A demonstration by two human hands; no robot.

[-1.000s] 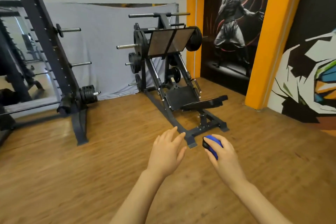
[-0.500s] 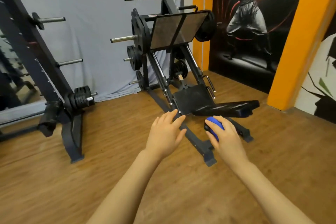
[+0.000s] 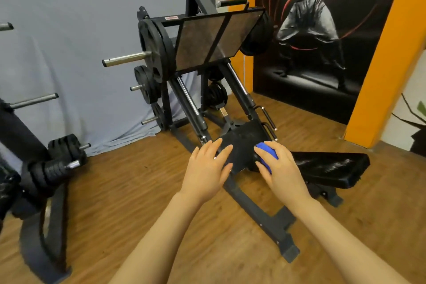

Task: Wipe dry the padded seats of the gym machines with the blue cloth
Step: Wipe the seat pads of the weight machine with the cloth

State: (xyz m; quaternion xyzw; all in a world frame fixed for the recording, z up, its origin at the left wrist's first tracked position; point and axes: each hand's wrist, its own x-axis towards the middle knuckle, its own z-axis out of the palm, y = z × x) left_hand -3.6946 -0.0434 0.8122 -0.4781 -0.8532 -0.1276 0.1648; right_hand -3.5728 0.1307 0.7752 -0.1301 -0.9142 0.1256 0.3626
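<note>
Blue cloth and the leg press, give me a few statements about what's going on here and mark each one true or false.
1. The right hand holds the blue cloth bunched in its fingers. True.
2. The left hand grips a weight plate. False: it holds nothing, its fingers straight and spread above the floor.
3. The cloth is spread flat on the long black pad. False: it is balled in the right hand, in front of the leg press's smaller pad.
4. Weight plates are loaded on the leg press. True.
5. The floor is grey carpet. False: it is wood-patterned.
</note>
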